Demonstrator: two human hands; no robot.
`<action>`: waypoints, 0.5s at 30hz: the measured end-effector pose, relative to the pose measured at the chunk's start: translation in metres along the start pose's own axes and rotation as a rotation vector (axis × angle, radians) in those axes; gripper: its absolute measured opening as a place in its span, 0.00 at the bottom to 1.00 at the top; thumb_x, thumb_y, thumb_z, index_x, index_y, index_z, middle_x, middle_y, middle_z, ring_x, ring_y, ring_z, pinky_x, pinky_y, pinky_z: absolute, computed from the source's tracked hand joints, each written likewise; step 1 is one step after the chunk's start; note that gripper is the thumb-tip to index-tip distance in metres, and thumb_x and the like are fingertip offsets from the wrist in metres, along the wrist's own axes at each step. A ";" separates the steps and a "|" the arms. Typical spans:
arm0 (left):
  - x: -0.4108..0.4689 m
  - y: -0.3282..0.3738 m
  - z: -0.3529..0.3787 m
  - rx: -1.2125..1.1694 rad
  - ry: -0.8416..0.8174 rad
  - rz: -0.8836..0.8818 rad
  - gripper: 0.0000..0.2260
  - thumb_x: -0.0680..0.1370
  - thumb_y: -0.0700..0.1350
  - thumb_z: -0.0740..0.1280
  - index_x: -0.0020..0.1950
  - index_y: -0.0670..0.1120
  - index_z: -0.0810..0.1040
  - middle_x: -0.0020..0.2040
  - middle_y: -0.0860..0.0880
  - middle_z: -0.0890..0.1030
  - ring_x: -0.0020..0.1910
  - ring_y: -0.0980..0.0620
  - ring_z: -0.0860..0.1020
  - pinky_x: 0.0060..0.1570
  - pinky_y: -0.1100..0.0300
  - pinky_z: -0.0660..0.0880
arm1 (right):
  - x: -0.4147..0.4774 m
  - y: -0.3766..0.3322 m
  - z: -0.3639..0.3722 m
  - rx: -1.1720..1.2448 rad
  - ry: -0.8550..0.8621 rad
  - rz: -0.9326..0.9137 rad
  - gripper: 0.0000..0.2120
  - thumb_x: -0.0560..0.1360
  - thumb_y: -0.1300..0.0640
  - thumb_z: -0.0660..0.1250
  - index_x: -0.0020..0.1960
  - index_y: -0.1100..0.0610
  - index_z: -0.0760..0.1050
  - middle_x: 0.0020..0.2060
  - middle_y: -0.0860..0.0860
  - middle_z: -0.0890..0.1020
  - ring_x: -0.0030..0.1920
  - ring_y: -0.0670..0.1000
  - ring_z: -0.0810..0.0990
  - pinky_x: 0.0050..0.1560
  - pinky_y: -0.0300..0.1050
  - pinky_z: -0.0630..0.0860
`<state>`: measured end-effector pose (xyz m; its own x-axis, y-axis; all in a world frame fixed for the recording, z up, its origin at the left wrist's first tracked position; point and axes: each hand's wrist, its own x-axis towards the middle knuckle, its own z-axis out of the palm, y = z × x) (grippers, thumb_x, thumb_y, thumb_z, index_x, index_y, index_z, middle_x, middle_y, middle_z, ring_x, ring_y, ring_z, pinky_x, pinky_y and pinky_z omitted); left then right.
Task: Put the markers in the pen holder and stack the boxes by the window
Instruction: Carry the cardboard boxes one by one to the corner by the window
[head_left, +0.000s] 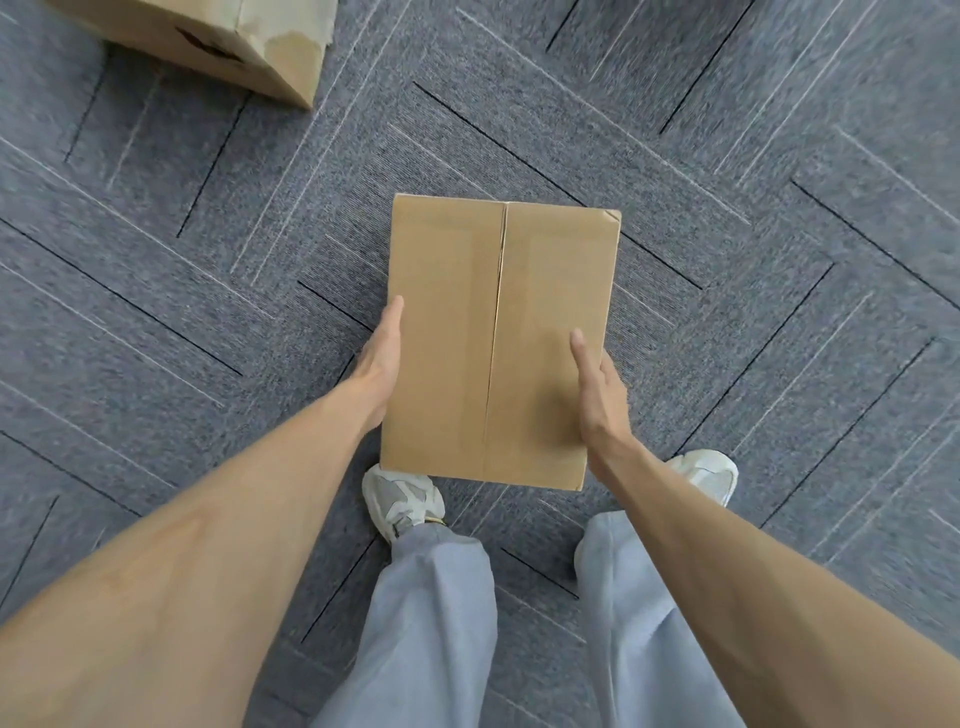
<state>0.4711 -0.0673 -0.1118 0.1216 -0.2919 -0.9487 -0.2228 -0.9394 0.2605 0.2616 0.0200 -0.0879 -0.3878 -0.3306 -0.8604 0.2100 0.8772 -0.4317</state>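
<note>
A closed brown cardboard box (483, 332) with a seam down the middle of its top is held above the floor in the centre of the view. My left hand (379, 369) presses flat against its left side. My right hand (597, 389) grips its right side, with the thumb lying on the top face. A second, larger cardboard box (228, 41) with torn tape stands on the floor at the top left, partly cut off by the frame. No markers, pen holder or window are in view.
Grey carpet tiles (727, 234) with thin dark and light lines cover the floor all around. My two legs in light trousers and white shoes (402, 499) stand just below the held box.
</note>
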 end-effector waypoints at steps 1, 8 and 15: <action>-0.010 0.003 0.004 0.017 0.015 0.016 0.43 0.68 0.78 0.56 0.79 0.59 0.59 0.78 0.53 0.62 0.75 0.47 0.64 0.73 0.39 0.60 | -0.004 0.000 -0.002 0.018 0.020 0.020 0.33 0.78 0.37 0.61 0.77 0.54 0.64 0.74 0.49 0.69 0.75 0.51 0.65 0.73 0.49 0.59; -0.076 0.004 0.012 0.066 -0.042 0.031 0.33 0.69 0.62 0.73 0.71 0.56 0.68 0.65 0.53 0.77 0.61 0.50 0.76 0.62 0.50 0.69 | -0.045 -0.031 -0.053 0.021 -0.052 -0.053 0.34 0.76 0.36 0.65 0.77 0.49 0.65 0.70 0.43 0.73 0.69 0.46 0.70 0.68 0.44 0.63; -0.208 0.042 0.042 -0.176 -0.009 0.060 0.32 0.67 0.55 0.78 0.68 0.51 0.72 0.60 0.49 0.82 0.57 0.48 0.81 0.61 0.45 0.76 | -0.132 -0.107 -0.139 -0.089 -0.077 -0.185 0.27 0.70 0.30 0.65 0.66 0.38 0.74 0.55 0.39 0.82 0.60 0.47 0.78 0.66 0.50 0.71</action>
<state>0.3957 -0.0386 0.0885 0.1043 -0.3476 -0.9318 -0.0566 -0.9375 0.3434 0.1655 0.0176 0.1093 -0.3424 -0.5116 -0.7881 0.0600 0.8252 -0.5617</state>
